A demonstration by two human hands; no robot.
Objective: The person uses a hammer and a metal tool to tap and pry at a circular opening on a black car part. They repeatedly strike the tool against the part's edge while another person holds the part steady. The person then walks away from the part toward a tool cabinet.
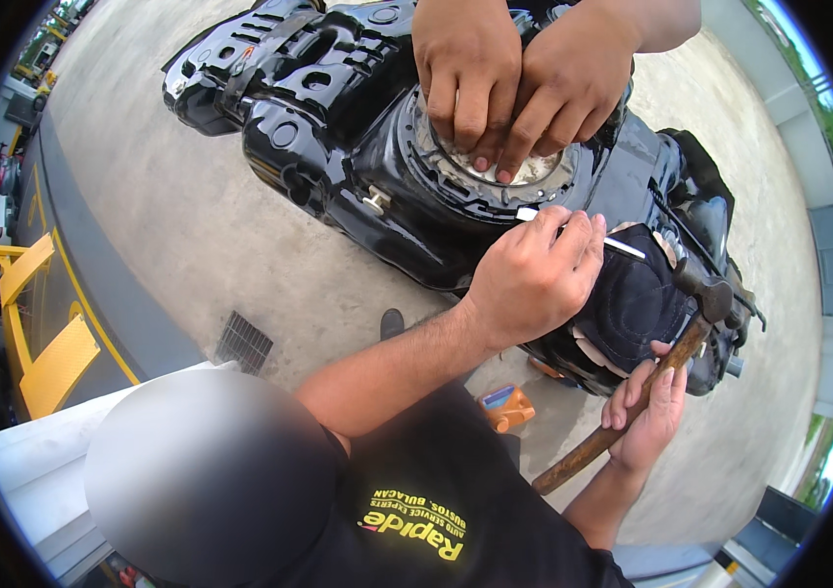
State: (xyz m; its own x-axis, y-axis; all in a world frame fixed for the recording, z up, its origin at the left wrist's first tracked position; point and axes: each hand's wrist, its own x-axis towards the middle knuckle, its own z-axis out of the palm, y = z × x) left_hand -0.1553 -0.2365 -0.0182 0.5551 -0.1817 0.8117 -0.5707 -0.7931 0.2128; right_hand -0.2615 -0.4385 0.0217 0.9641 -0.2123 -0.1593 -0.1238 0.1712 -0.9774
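On the concrete floor, ahead of the person: one moulded black tank, glossy, with a round ring on its upper side.

Item, left hand: fingertips pinched on a thin pale rod, held just beside the ring's near edge; whether the ring is touched cannot be told. Rod's long axis: laid slantwise, upper left to lower right. Its broader white end is pointed toward the ring, its slender end toward the hammer head.

Item, right hand: fingers wrapped about the wooden handle of a hammer, well apart from the left hand. Handle's long axis: run from lower left, over the black shirt, to upper right; the head is carried at the far end, set crosswise, above the tank's right part.

Item, co-worker's hands: placed close together, fingertips pressed down on the pale disc within the ring.

Step, as judged: the disc is being steadied while rod and hammer are readied at the ring; no blow is shown. For the next move, the rod would need to be seated firmly on the ring and the hammer lined up with its free end, clear of all fingers.
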